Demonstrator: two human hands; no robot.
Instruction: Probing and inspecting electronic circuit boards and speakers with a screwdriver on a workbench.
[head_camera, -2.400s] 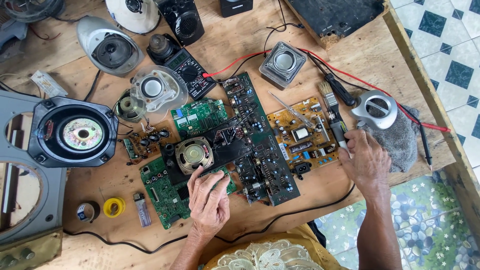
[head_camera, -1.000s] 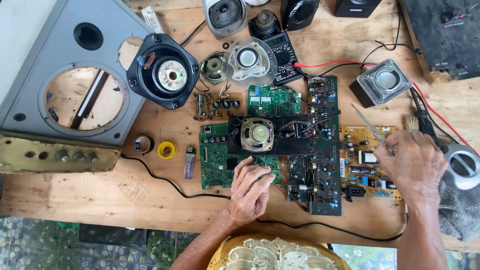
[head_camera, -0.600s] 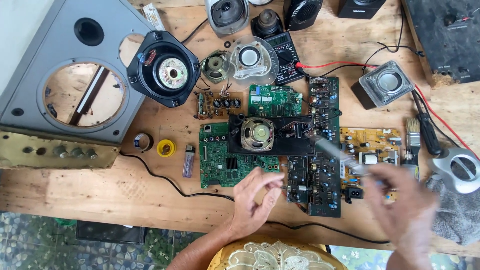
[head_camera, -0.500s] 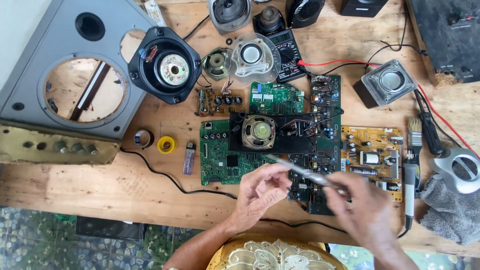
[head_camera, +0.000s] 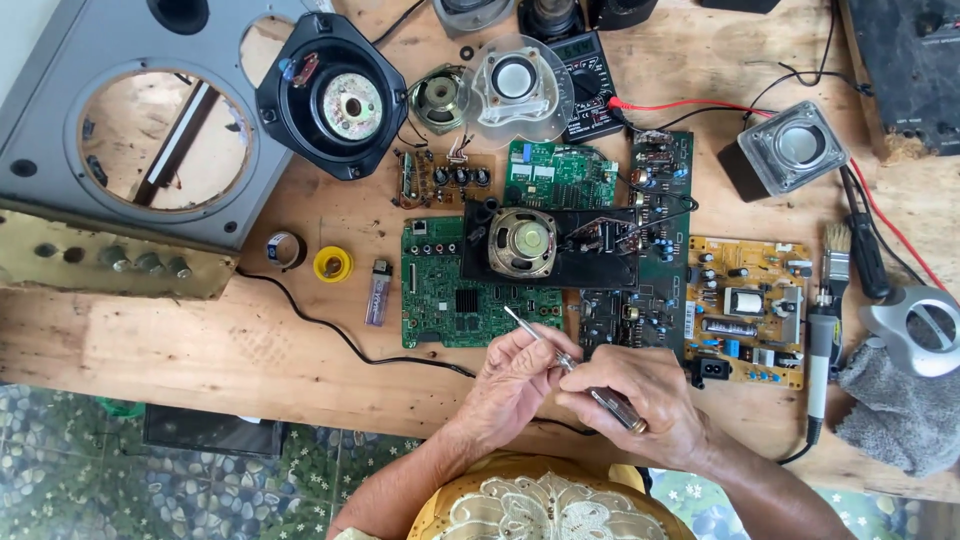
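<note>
Head view: both hands (head_camera: 590, 385) pinch tweezers (head_camera: 545, 345).

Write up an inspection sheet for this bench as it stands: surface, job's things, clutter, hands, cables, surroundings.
Surface: worn wooden table, bare along the near edge.
Job's things: slim metal tool held over the green circuit board; its tip points away from the person.
Clutter: black speaker driver, grey speaker panel, yellow circuit board, small round speaker, paintbrush, lighter, grey cloth.
Hands: left hand pinches the tool's shaft; right hand grips its handle end.
Cables: black cable snakes across the table; red lead runs from the multimeter.
Surroundings: patterned tiled floor below the table.
</note>
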